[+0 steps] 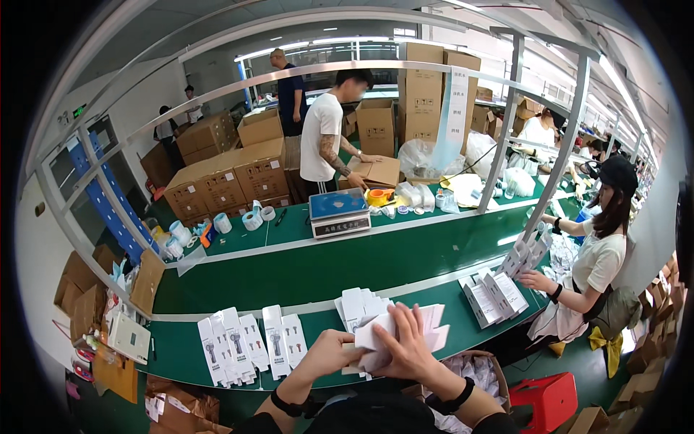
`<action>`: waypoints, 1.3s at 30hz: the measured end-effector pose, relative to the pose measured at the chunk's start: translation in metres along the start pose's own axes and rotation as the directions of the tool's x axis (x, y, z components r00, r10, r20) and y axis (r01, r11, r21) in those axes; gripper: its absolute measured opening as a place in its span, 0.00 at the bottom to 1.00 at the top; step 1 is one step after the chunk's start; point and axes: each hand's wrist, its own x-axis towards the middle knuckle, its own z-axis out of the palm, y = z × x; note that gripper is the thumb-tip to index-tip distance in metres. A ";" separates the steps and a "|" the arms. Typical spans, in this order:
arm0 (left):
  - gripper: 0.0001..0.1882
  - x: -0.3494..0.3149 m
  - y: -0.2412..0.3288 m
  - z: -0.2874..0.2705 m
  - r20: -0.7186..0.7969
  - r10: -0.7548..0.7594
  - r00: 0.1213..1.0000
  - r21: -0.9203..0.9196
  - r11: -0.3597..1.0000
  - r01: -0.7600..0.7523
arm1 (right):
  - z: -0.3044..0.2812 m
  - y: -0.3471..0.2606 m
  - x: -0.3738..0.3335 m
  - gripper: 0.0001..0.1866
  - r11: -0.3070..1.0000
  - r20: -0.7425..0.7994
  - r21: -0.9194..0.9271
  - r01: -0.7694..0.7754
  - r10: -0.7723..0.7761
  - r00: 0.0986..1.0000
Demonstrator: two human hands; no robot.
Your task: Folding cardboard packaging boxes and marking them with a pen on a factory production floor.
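Several white cardboard box blanks (372, 334) are bunched between my two hands above the near bench edge. My right hand (408, 343) lies across their top with its thumb and fingers wrapped round them. At their left side my left hand (329, 354) is closed against the edges, its fingertips partly hidden behind the card. Just beyond my hands a stack of flat white box blanks (354, 304) rests on the green bench. To the left, printed flat boxes (231, 343) lie in overlapping rows, with another printed pair (276, 340) beside them.
Formed white boxes (495, 298) stand at the right, near a co-worker (603, 246) handling similar ones. A green conveyor belt (325, 264) crosses ahead. Beyond it stand a weighing scale (338, 213), tape rolls (251, 219) and another person. A red stool (546, 401) is at lower right.
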 end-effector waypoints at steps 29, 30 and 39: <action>0.18 0.046 -0.091 0.017 -0.198 0.720 0.666 -0.416 0.553 -0.722 | 0.082 -0.073 0.031 0.24 0.336 0.079 0.708 -0.620 0.836 0.543; 0.17 0.051 -0.097 0.018 -0.174 0.672 0.720 -0.538 0.548 -0.641 | 0.081 -0.078 0.034 0.24 0.325 0.079 0.714 -0.621 0.843 0.532; 0.21 0.059 -0.092 0.032 -0.035 0.505 0.863 -0.736 0.571 -0.364 | 0.054 -0.076 0.058 0.24 0.510 0.107 0.334 -0.793 0.815 0.569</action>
